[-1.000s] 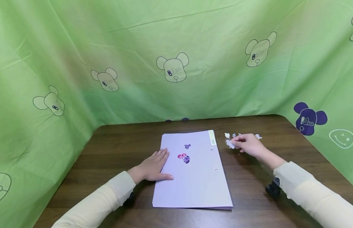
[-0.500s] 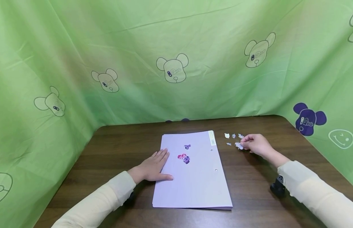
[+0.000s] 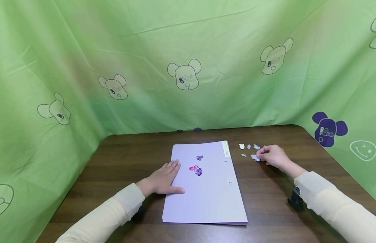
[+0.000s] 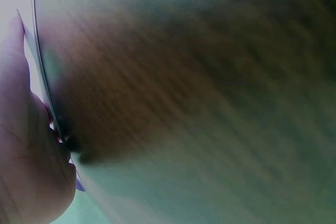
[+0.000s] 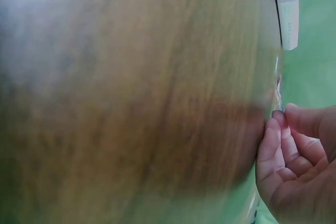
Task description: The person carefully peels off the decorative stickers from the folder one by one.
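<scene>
A lavender folder (image 3: pixel 206 199) lies on the wooden table with small purple and pink stickers (image 3: pixel 196 170) and a purple sticker (image 3: pixel 199 157) on its upper half. My left hand (image 3: pixel 162 179) rests flat across the folder's left edge, thumb spread on its surface. To the folder's right, my right hand (image 3: pixel 274 156) pinches the edge of a pale cut-out sticker (image 3: pixel 255 157) between thumb and fingertip, at the tabletop. In the right wrist view the hand's (image 5: pixel 299 166) thumb meets the forefinger, and the other fingers are curled. The piece's far side is pale and unprinted.
Several more pale cut-outs lie around the right fingertips, among them a white one (image 3: pixel 241 146) and a small one (image 3: pixel 244 155). A label (image 3: pixel 225 149) marks the folder's top right corner. A green printed cloth (image 3: pixel 188 108) hangs behind the table (image 3: pixel 127 158).
The right hand has moved to the right with the pale sticker, away from the folder, uncovering smaller cut-outs; over the last half second it hardly moves. The left hand stays in place.
</scene>
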The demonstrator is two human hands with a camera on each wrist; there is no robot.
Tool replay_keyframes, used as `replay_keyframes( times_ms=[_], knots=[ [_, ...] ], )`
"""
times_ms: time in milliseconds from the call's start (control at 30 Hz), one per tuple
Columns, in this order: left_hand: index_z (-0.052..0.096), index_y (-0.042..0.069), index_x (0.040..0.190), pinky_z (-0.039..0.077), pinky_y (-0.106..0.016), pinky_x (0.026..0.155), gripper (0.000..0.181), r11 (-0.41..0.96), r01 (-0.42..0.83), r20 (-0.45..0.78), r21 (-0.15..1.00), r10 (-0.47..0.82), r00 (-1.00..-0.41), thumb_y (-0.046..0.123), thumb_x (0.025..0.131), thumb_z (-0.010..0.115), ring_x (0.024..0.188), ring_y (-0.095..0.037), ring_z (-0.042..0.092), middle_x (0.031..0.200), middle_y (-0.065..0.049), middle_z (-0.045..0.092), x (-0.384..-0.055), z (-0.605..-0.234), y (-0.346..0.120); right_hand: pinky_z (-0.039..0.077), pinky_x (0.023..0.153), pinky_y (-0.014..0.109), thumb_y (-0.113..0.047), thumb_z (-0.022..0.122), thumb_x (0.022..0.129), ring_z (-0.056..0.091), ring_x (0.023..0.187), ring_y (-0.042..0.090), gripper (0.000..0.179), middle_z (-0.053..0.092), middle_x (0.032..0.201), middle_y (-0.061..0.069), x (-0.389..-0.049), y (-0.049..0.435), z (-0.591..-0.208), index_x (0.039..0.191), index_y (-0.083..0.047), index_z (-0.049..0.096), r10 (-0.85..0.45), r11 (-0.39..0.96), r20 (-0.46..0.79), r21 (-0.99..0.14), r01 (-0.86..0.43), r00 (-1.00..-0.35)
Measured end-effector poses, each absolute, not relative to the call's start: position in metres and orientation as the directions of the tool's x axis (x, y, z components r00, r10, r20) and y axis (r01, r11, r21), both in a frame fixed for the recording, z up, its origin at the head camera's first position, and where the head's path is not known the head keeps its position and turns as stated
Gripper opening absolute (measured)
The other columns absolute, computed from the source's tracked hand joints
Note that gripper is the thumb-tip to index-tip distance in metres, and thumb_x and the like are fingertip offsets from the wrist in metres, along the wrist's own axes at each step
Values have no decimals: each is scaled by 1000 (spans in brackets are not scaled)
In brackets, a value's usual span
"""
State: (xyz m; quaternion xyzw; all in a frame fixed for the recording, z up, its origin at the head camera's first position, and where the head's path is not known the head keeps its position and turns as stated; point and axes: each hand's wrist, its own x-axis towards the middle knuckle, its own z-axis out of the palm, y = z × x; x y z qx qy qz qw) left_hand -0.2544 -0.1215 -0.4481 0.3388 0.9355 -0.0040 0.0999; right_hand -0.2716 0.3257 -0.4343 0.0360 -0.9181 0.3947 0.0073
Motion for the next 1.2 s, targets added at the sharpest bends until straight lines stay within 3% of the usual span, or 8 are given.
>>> replay_keyframes(
  times_ms=[400, 633, 1033, 1200],
  knots=[
    [13, 4, 155, 12, -41, 117, 107, 775, 627, -193, 78, 629, -753, 79, 84, 41, 147, -27, 8, 162, -12, 8, -253, -449, -121, 49, 54, 29, -10, 74, 82, 56, 64, 16, 16, 65, 78, 4, -272, 326, -438, 90, 3, 71, -81, 748, 76, -654, -111, -994],
    [14, 4, 155, 13, -42, 116, 107, 774, 628, -191, 78, 630, -753, 79, 84, 40, 147, -27, 8, 162, -12, 8, -253, -448, -121, 42, 66, 34, -13, 76, 80, 55, 74, 19, 13, 67, 82, 6, -274, 329, -440, 86, -3, 72, -87, 798, 122, -586, -143, -989],
    [14, 4, 155, 13, -42, 117, 108, 777, 625, -195, 70, 625, -756, 80, 84, 39, 147, -27, 8, 162, -12, 8, -252, -447, -121, 44, 62, 32, -11, 75, 83, 53, 74, 18, 17, 66, 84, 7, -275, 333, -442, 92, 3, 71, -107, 747, 56, -655, -118, -993],
    [14, 3, 155, 13, -42, 116, 107, 770, 634, -188, 72, 634, -750, 79, 84, 40, 147, -27, 8, 162, -13, 9, -253, -448, -122, 44, 63, 31, -11, 75, 83, 53, 81, 22, 18, 66, 94, 16, -274, 334, -441, 92, 3, 71, -97, 740, 63, -663, -114, -993]
  ],
)
